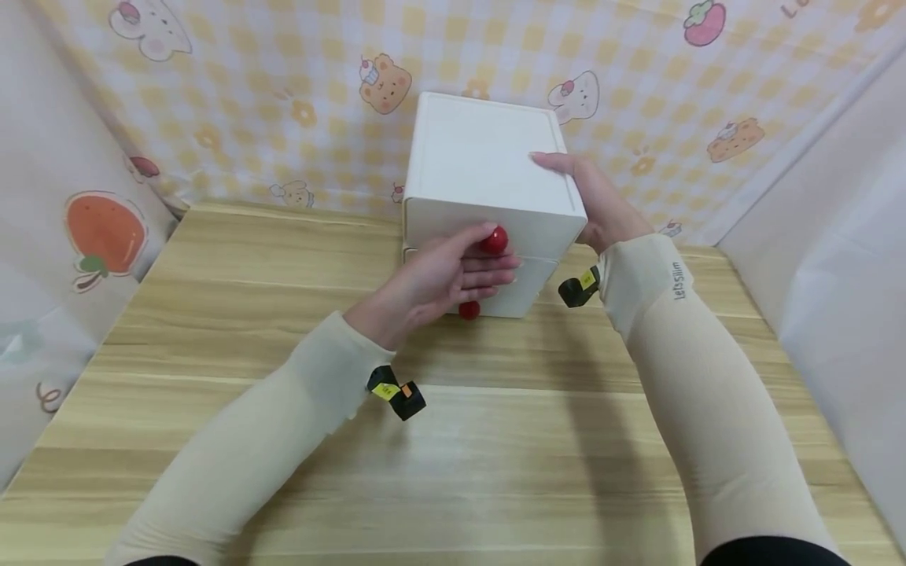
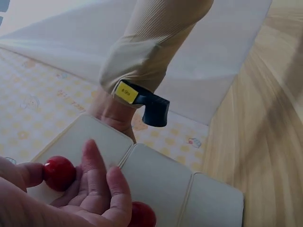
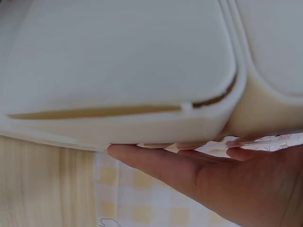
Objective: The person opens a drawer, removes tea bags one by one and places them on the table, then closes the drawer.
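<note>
In the head view, a white drawer box [image 1: 488, 149] stands at the back of the wooden table, red round knobs on its front. My left hand [image 1: 453, 279] reaches across the front and pinches the upper red knob [image 1: 494, 240] between thumb and fingers. The left wrist view shows that upper knob [image 2: 59, 173] at the thumb tip, and a lower red knob [image 2: 142, 215] just past the fingers. Along the box's right side lies my right hand [image 1: 602, 200], thumb over the top edge. The right wrist view has its fingers [image 3: 156, 161] stretched flat against the side wall.
Behind the box hangs a yellow checked cloth [image 1: 297, 102] with cartoon prints. White sheets [image 1: 821, 196] close off both sides. The wooden table top [image 1: 453, 464] spreads in front. Each wrist carries a small black camera [image 1: 398, 393].
</note>
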Demonstrator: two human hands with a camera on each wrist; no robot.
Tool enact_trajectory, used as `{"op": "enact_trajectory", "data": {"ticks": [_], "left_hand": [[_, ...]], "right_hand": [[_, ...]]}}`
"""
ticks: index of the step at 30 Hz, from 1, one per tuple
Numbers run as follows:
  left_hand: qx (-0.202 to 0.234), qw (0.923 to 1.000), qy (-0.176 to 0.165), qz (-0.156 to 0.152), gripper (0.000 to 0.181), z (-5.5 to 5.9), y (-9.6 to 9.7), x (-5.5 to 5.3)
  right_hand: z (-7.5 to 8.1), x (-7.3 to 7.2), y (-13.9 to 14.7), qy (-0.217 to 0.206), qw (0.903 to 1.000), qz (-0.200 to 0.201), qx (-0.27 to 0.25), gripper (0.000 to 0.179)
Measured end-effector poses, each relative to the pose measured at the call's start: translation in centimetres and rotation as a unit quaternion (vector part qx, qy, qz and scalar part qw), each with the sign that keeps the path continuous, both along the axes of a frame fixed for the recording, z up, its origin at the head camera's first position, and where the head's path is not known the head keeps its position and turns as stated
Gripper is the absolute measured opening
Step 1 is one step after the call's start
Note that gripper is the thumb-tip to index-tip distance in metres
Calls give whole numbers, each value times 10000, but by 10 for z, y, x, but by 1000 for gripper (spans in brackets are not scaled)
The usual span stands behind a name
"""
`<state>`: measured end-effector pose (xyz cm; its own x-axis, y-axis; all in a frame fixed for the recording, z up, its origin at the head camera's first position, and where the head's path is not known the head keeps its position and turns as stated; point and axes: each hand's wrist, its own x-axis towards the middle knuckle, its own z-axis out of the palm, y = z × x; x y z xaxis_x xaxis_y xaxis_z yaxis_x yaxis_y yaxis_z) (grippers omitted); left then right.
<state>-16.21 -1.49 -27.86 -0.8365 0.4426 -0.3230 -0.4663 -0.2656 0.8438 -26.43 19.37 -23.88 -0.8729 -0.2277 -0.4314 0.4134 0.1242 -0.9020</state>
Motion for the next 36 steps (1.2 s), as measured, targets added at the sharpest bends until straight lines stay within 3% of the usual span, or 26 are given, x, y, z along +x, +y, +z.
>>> {"op": "enact_trajectory", "data": {"ticks": [5,12,18,36], "left_hand": [[-46,9998,86,187,35,-5,0,2],[-194,9997,156,-31,34,-4,0,16],[-328,9983,418,-234,37,-6,-4,35],[-340,9964,616,-469,41,-6,-10,73]], "right_hand": [[-2,0,-3,4,10000,-22,-91,61],[1,8,2,3,9978,68,658,71],[2,11,5,-369,9981,12,488,71],[3,14,2,-344,9986,176,365,66]]}}
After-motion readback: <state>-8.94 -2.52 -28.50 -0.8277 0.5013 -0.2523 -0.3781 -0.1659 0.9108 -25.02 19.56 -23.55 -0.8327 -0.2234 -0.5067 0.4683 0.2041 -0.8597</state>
